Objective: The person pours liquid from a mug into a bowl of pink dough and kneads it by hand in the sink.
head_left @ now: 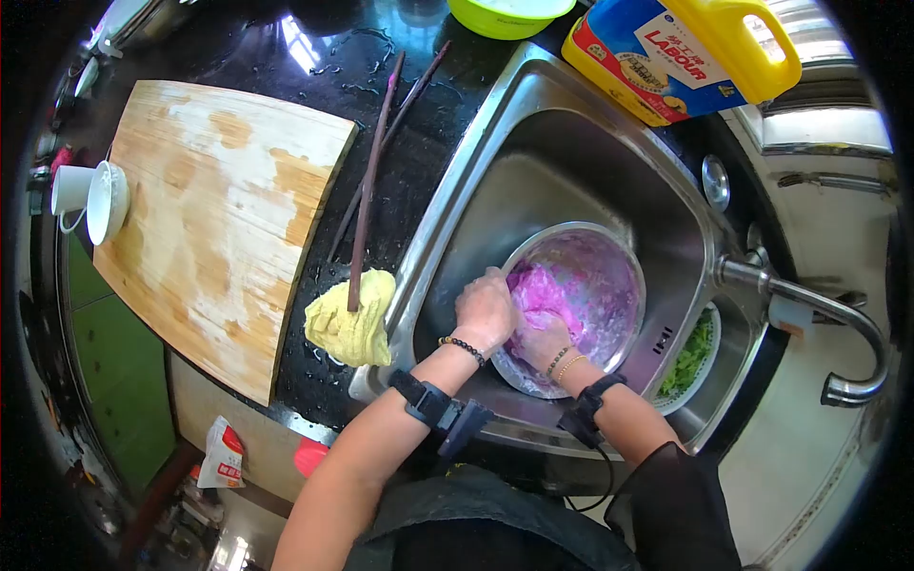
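A metal bowl stands in the large sink basin, its inside smeared with pink and purple. In it lies a lump of bright pink dough. My left hand is closed at the bowl's left rim. My right hand is inside the bowl, pressed into the dough, with its fingers partly hidden. On the counter left of the sink rests a lump of yellow dough. A long reddish-brown chopstick has its lower end on that dough, and a second chopstick crosses beneath it.
The steel sink has a faucet at right and a bowl of green leaves in its small basin. Left are a wooden cutting board and white cup. A yellow jug and green basin stand behind.
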Demonstrator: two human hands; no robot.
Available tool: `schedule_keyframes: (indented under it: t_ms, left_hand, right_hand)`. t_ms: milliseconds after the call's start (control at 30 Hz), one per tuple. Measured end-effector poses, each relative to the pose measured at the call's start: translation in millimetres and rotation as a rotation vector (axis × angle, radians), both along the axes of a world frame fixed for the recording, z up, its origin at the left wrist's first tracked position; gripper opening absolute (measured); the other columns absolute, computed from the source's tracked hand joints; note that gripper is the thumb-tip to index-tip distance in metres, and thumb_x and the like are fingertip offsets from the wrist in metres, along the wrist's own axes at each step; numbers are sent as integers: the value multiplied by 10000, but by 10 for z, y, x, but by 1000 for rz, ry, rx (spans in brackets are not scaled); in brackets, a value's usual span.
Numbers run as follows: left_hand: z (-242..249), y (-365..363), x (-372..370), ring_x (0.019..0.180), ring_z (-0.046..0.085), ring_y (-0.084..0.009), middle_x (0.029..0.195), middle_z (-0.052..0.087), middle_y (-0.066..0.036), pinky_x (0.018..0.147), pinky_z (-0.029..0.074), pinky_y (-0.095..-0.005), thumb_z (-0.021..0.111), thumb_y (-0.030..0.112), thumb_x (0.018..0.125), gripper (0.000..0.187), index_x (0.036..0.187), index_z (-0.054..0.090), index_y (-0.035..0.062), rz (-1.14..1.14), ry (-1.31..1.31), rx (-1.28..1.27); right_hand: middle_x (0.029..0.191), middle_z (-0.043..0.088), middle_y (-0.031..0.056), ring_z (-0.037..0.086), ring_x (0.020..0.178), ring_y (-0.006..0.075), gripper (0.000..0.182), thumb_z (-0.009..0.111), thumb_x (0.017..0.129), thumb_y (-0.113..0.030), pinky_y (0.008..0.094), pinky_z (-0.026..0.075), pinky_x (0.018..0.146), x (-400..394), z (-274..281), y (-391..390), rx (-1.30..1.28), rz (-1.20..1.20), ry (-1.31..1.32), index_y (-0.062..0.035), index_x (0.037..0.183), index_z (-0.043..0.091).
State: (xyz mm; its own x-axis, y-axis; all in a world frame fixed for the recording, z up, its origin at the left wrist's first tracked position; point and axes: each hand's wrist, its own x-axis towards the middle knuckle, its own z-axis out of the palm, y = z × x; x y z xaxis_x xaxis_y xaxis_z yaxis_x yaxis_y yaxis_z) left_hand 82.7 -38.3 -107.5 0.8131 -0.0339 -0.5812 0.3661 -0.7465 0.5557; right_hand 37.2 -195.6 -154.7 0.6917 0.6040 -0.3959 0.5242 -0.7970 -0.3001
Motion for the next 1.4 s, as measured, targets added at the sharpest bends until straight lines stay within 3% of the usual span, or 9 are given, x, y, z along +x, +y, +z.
schedule_keyframes:
  t_ms: [433, 567, 633, 767, 833, 900, 967, 1167, 1400]
  left_hand:
    - [-64, -30, -18, 773, 574, -421, 786, 581, -274, 707, 461, -464, 496, 215, 800, 275, 827, 508, -58, 35, -86, 6]
    - [-9, -25, -32, 804, 559, -423, 807, 569, -288, 727, 438, -485, 485, 175, 796, 231, 827, 518, -52, -27, -80, 11]
    - [-15, -26, -11, 802, 555, -429, 808, 568, -289, 721, 437, -484, 491, 168, 790, 225, 830, 516, -52, -32, -75, 26]
    - [-131, 7, -37, 767, 545, -442, 762, 558, -295, 699, 433, -487, 490, 187, 793, 249, 804, 508, -61, -88, -183, 12]
    - [-97, 0, 10, 781, 551, -436, 784, 566, -294, 714, 436, -478, 491, 147, 786, 206, 803, 507, -58, -139, -146, 36]
    - [-86, 6, 14, 763, 550, -442, 768, 561, -299, 699, 435, -482, 494, 148, 787, 208, 794, 503, -59, -152, -147, 37]
    - [-99, 9, 25, 755, 548, -447, 763, 557, -303, 690, 433, -486, 497, 149, 788, 209, 790, 498, -60, -163, -142, 24]
    - [-81, -19, 46, 740, 554, -432, 741, 558, -290, 674, 432, -485, 504, 132, 782, 196, 789, 491, -63, -159, -149, 48]
    - [-74, -50, 42, 717, 551, -431, 721, 557, -280, 661, 436, -479, 511, 117, 767, 173, 774, 501, -55, -138, -229, 83]
  right_hand:
    - [687, 594, 126, 590, 672, 317, 203, 542, 691, -139, 400, 466, 588, 442, 48, 210, 83, -133, -8, -81, 880, 495]
    - [923, 570, 196, 545, 915, 314, 447, 658, 625, -208, 373, 455, 771, 237, 402, -106, 247, -298, 52, -27, 1008, 514]
    - [1029, 550, 190, 516, 1006, 292, 508, 649, 666, -194, 342, 422, 862, 227, 695, -327, 694, -673, 91, -2, 1107, 486]
    - [1048, 561, 162, 524, 1010, 257, 493, 618, 699, -148, 308, 415, 877, 595, 112, -805, 469, -884, -181, 11, 1142, 469]
    - [1038, 567, 172, 549, 958, 261, 454, 596, 719, -127, 333, 428, 850, 791, -161, -616, 610, -1036, 141, 24, 1131, 478]
    - [1009, 568, 197, 567, 889, 303, 408, 568, 722, -128, 366, 436, 821, 743, -336, -284, 1032, -1117, 537, 0, 1105, 509]
    - [938, 582, 187, 563, 845, 323, 314, 549, 707, -177, 397, 443, 770, 767, -336, -193, 659, -659, 7, -48, 992, 582]
    - [791, 610, 111, 571, 842, 266, 212, 562, 651, -273, 421, 396, 772, 779, -159, 32, 260, -207, 87, -116, 770, 638]
    - [748, 613, 51, 570, 811, 191, 134, 544, 654, -197, 464, 271, 938, 379, 200, 211, 51, 337, 136, -102, 672, 638]
